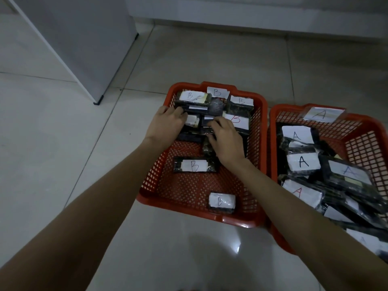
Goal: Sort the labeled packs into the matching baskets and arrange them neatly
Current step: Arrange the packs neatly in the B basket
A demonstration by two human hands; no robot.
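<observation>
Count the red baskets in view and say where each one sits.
2. The B basket sits on the floor in the middle, with both hands reaching into it. The A basket sits against its right side, partly cut off by the picture's edge. Others may lie out of view.

My view is dim and soft; a small glare spot shines on the floor tiles at lower centre; wide-angle bending curves the edges.
</observation>
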